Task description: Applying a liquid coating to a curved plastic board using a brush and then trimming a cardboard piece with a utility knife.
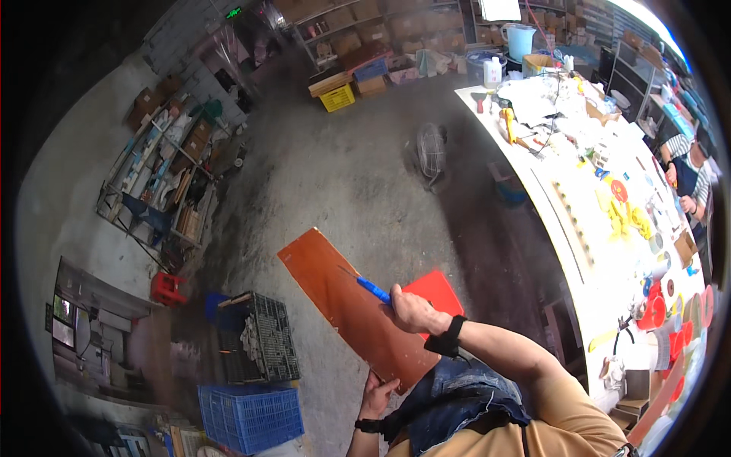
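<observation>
A long reddish-brown board point(346, 293) slants across the middle, from my lap away to the far left. My left hand point(376, 397) grips its near end, thumb on top. Over the board, my right hand point(415, 311) is closed round a blue-handled tool point(373, 289) with a thin dark tip. That tip points to the far left, above the board's face; whether it touches cannot be made out. A red stool or box top point(435, 289) shows behind my right hand, partly hidden by it.
A crowded white worktable point(552, 183) curves along the right, with a co-worker point(689, 171) on its far side. A floor fan point(432, 152) stands ahead. A dark crate point(270, 335) and a blue crate point(251, 419) sit at left, near a red stool point(167, 288) and shelving point(156, 171).
</observation>
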The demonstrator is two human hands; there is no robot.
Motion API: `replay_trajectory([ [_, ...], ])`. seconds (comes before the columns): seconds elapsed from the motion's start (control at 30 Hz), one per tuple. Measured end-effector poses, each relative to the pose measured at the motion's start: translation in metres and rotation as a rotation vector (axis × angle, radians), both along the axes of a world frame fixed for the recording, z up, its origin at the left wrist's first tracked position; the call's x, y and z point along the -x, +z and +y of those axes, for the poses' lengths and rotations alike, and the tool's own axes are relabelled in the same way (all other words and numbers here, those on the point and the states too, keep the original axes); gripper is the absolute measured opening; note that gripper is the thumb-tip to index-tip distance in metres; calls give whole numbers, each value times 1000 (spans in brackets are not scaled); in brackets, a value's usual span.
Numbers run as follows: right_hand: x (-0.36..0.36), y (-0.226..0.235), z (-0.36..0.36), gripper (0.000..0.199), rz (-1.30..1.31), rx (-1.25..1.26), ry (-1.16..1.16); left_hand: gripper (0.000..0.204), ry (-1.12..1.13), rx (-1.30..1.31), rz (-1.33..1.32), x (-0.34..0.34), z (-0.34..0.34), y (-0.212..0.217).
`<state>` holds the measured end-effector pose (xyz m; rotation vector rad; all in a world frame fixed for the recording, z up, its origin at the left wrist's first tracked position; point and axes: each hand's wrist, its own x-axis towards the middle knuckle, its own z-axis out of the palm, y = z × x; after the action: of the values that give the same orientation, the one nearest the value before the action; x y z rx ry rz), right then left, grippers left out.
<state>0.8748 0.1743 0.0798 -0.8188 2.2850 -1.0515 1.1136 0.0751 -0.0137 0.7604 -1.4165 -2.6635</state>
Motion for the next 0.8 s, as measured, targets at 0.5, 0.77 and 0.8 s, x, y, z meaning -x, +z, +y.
replay_trajectory([
  [0.5, -69, 19, 136, 40, -17, -347, 40, 50, 231, -120, 99, 120, -62, -39],
  [0.77, -62, 12, 172, 36, -270, -140, 7, 26, 221, -143, 145, 144, -36, -35],
  [0.8, -66, 12, 177, 37, -355, 30, 184, 18, 202, -174, 45, 142, -48, -41],
])
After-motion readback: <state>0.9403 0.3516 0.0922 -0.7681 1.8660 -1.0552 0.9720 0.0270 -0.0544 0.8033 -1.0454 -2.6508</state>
